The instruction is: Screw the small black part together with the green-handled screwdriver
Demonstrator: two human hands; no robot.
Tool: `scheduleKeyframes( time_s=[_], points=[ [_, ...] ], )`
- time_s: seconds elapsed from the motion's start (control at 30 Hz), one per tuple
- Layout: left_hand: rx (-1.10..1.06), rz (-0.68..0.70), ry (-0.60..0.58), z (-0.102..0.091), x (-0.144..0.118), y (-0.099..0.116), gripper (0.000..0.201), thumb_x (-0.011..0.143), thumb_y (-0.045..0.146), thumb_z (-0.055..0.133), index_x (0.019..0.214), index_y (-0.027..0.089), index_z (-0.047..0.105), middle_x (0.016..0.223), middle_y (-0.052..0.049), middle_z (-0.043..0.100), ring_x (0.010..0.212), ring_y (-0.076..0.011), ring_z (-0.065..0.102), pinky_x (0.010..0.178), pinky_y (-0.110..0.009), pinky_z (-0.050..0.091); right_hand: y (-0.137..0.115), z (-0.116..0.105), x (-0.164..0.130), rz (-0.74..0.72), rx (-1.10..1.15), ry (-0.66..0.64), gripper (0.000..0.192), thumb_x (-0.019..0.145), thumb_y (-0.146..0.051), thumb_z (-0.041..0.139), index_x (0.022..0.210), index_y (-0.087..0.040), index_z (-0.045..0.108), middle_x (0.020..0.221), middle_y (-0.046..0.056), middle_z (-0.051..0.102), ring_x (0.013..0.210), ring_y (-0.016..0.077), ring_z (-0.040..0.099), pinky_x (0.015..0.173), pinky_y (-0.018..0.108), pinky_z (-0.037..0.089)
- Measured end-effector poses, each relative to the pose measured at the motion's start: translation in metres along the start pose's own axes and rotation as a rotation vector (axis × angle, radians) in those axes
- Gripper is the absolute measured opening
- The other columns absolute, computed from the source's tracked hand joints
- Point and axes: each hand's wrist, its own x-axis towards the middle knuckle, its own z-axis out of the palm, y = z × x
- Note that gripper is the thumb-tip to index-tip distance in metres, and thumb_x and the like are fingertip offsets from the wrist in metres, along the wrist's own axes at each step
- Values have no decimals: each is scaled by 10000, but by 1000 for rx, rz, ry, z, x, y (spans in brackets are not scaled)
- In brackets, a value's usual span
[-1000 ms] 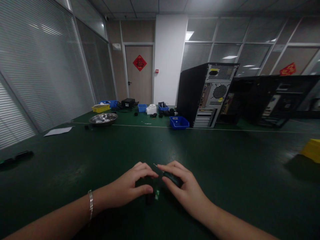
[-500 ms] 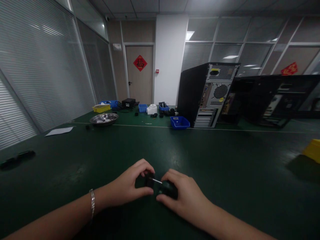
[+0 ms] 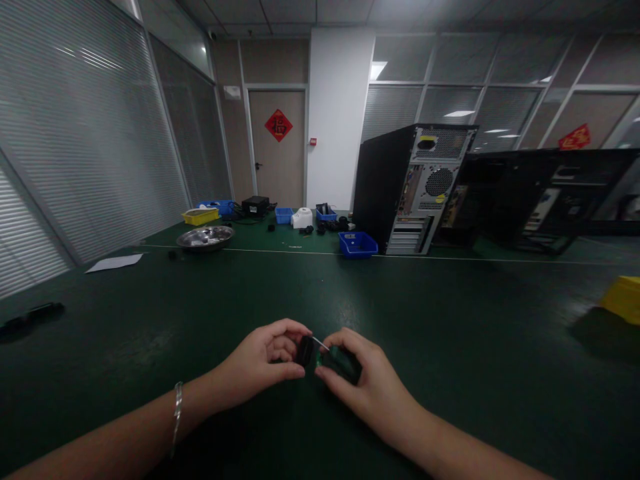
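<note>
Left hand [image 3: 260,363]: low over the green worktop [image 3: 450,320], fingers [image 3: 293,328] curled and pinching a small black part [image 3: 303,349] between thumb and fingertips; a bracelet [image 3: 175,417] sits on the wrist.
Right hand [image 3: 367,387]: just beside the left, fingers wrapped round a small screwdriver [image 3: 336,361] with a dark, green-tinted handle; its thin metal tip points at the black part and seems to touch it.
Where the part is: held just above the worktop at the near middle, between both hands.
Step in hand: by the look of it, the tip is being set into the part, a screw or catch being worked; the detail is too small and dark to tell.
Next move calls for: a steady pinch on the left and the tip kept square to the part, since it could slip.
Around: far off, a steel bowl [image 3: 205,237], a sheet of paper [image 3: 114,263], a blue bin [image 3: 358,244], a yellow bin [image 3: 201,216], a computer tower [image 3: 413,188] and a yellow box [image 3: 623,299] at the right edge.
In the way: nothing lies near the hands.
</note>
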Motion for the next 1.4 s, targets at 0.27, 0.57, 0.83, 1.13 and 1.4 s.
scheduleKeyframes(
  time_s=[0.27, 0.57, 0.83, 1.13, 1.4],
  points=[
    [66, 28, -47, 9, -2, 1, 431, 703, 137, 797, 1076, 166, 582, 847, 15, 633, 776, -145, 601, 738, -307, 488, 2, 6, -3, -58, 58, 24, 130, 790, -131, 709, 884, -176, 631, 838, 14, 627, 791, 181, 609, 707, 266, 451],
    [148, 75, -40, 15, -5, 4, 374, 745, 161, 765, 1056, 170, 558, 887, 3, 630, 796, -153, 599, 743, -319, 491, -1, 5, -4, -87, 40, -18, 132, 788, -114, 706, 870, -180, 626, 832, 6, 608, 780, 171, 595, 679, 250, 433],
    [282, 110, 6, 19, -10, 15, 334, 780, 169, 719, 1081, 174, 573, 963, -27, 619, 859, -180, 602, 785, -345, 497, -2, 4, -7, -114, -119, -26, 122, 839, -156, 643, 935, -221, 604, 877, 6, 610, 775, 169, 601, 657, 253, 425],
    [-62, 88, -13, 20, -4, 5, 185, 861, 183, 623, 1032, 178, 553, 858, 9, 558, 805, -144, 576, 758, -306, 468, -5, 2, -7, -125, -300, -69, 175, 856, -168, 622, 1024, -216, 618, 932, 42, 654, 784, 194, 639, 661, 282, 438],
    [-44, 100, 69, 14, 0, -3, 305, 810, 132, 644, 1093, 196, 552, 886, 10, 581, 833, -153, 594, 759, -290, 475, -5, 2, -8, -149, -221, -125, 260, 880, -199, 611, 1137, -237, 606, 969, 39, 648, 812, 194, 636, 695, 288, 460]
  ],
)
